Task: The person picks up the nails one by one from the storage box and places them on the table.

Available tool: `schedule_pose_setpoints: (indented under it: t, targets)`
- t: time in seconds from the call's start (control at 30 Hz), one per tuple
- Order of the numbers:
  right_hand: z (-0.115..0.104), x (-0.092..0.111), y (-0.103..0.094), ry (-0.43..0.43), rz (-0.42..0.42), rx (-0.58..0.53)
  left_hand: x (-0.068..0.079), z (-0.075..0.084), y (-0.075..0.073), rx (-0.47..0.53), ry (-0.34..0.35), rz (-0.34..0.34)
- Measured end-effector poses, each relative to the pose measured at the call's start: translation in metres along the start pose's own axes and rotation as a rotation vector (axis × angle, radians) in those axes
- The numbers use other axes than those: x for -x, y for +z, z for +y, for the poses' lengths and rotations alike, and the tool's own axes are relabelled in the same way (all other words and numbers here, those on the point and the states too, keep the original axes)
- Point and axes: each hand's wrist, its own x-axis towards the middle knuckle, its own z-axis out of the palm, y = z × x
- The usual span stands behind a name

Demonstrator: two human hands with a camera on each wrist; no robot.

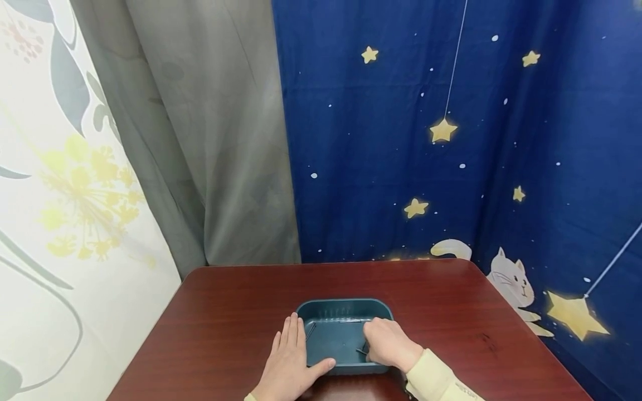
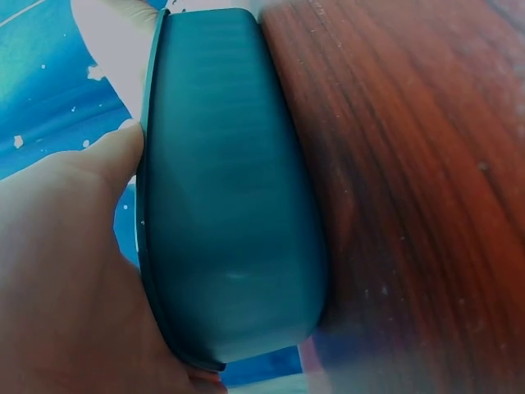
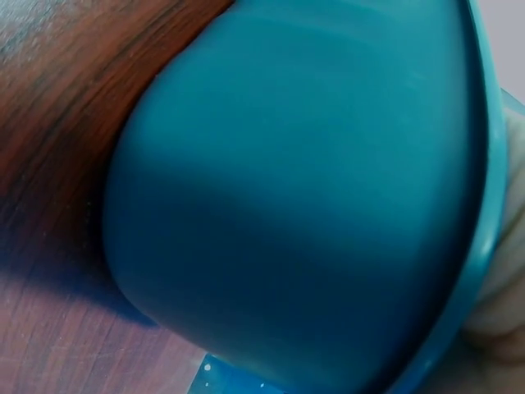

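The tray (image 1: 337, 337) is teal, has rounded corners and rests upright on the reddish-brown table (image 1: 225, 326). All positions below are given relative to the tray.

Left hand (image 1: 288, 362): located at the left side of the tray. The four fingers are straight and point toward the far side; the thumb is spread wide from them and lies at the near rim. In the left wrist view, the thumb touches the rim.

Right hand (image 1: 388, 342): located over the right end of the tray, with its fingers curled inside. A small dark piece (image 1: 361, 351) shows at the fingertips, above the tray floor or on it. Whether the fingers pinch this piece cannot be told. A pale yellow sleeve (image 1: 433, 376) covers the wrist, outside the tray at the near right.

A thin dark rod (image 1: 311, 331) lies inside the tray along its left wall, beside the left fingers.

Background, beyond the tray: a grey curtain (image 1: 241, 139) at the far left and a blue curtain (image 1: 351, 139) with printed stars at the far right. A white patterned cloth (image 1: 30, 223) hangs well to the left of the tray.
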Motion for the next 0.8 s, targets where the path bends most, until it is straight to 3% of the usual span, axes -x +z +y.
schedule_pose_setpoints:
  t: [0.37, 0.8]
  targets:
    - [0.005, 0.000, 0.000, 0.014, 0.002, -0.068, 0.004, 0.001, 0.000, 0.022, 0.002, -0.023]
    - [0.004, -0.003, -0.013, -0.023, 0.228, 0.018, 0.007, 0.003, -0.005, -0.015, 0.031, 0.003]
